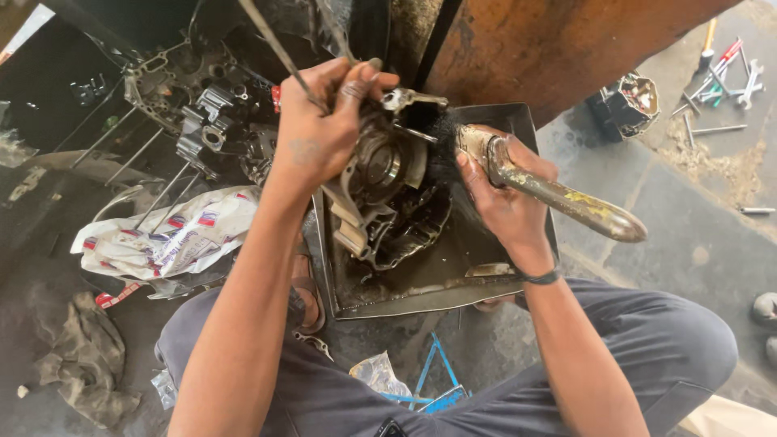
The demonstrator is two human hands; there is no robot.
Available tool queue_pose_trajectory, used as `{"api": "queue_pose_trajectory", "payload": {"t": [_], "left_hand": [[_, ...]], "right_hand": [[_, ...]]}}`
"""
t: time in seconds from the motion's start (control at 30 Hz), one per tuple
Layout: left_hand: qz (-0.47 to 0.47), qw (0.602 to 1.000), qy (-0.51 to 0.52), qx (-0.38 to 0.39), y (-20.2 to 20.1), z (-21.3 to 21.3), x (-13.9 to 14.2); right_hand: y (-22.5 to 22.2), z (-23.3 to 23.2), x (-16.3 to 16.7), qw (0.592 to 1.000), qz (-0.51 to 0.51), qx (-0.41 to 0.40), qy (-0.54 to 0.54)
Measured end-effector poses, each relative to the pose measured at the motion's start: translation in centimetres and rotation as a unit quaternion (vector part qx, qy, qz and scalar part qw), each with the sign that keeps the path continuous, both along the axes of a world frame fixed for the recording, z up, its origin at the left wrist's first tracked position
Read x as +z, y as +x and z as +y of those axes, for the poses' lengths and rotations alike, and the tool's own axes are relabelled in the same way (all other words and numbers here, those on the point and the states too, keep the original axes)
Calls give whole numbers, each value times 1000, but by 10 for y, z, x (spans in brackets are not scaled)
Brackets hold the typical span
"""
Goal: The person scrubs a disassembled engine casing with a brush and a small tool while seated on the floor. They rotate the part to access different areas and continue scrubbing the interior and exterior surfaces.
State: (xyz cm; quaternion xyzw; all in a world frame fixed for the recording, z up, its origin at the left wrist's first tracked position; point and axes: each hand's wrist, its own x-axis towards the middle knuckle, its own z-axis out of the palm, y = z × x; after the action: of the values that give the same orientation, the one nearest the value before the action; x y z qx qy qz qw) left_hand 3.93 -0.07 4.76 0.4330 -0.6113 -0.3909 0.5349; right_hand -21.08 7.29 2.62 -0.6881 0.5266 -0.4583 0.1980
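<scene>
My left hand [324, 121] grips the top of a greasy metal engine casing [380, 178] and holds it tilted over a dark metal tray [437, 283] with black oily liquid. My right hand [498, 190] is closed around a worn paintbrush [558, 194] with a yellowed handle. Its black bristles press against the right side of the casing. The handle end points right, past my wrist.
A stripped engine block with long studs [186, 121] lies at the left, beside a crumpled white printed bag [170, 239] and a dirty rag [81, 364]. Loose wrenches and tools [720, 81] lie at the top right near a small engine part [631, 101]. My knees frame the tray.
</scene>
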Motion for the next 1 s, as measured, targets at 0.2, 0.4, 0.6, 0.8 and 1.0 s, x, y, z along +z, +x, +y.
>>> {"api": "queue_pose_trajectory", "payload": {"t": [0.2, 0.4, 0.6, 0.8, 1.0], "left_hand": [[41, 999, 31, -2, 10, -7, -2], [23, 998, 56, 15, 9, -4, -6], [-10, 996, 50, 77, 6, 3, -1], [16, 999, 5, 43, 0, 8, 1], [-40, 995, -6, 94, -4, 15, 4]], "right_hand": [[2, -17, 10, 985, -101, 21, 139], [13, -6, -13, 998, 5, 20, -59], [12, 38, -34, 993, 115, 10, -32], [10, 20, -17, 995, 68, 33, 72], [22, 19, -16, 979, 171, 28, -106]]}}
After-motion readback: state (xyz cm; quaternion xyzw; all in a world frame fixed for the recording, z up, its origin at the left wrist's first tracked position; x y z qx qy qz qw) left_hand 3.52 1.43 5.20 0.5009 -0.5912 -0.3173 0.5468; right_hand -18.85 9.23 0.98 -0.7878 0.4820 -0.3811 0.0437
